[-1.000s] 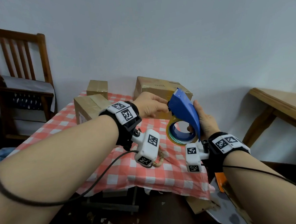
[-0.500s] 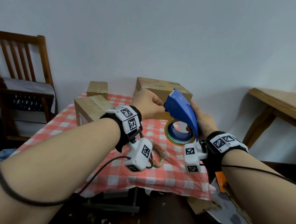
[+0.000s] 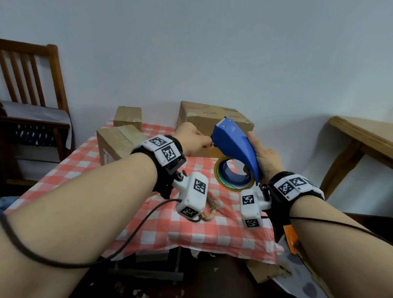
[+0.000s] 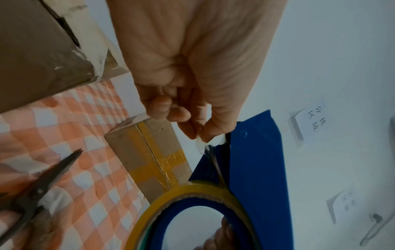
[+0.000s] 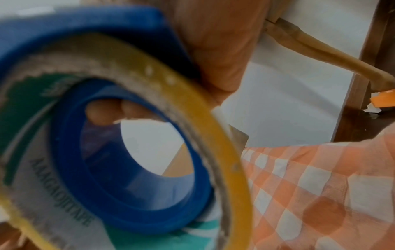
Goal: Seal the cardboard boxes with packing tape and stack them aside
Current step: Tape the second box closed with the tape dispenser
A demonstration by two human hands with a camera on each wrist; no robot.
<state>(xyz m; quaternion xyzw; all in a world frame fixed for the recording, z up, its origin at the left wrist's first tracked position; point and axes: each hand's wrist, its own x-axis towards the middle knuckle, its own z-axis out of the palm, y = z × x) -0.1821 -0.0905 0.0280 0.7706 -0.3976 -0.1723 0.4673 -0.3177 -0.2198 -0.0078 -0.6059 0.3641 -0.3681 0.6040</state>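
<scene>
Pinching the tape's free end [image 4: 206, 143] with my left hand [image 3: 191, 140], I gripped the blue dispenser [image 3: 234, 147] in my right hand [image 3: 265, 159]. I judged a jerky pull could tear or refold it. The yellowish roll [image 3: 233, 176] hung over the table's [image 3: 150, 233] centre; brown boxes [image 3: 212, 118] sat at twelve o'clock.

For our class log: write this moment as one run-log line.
phase: freeing tape end | right hand: holds dispenser | left hand: pinches tape end | boxes: on table
</scene>
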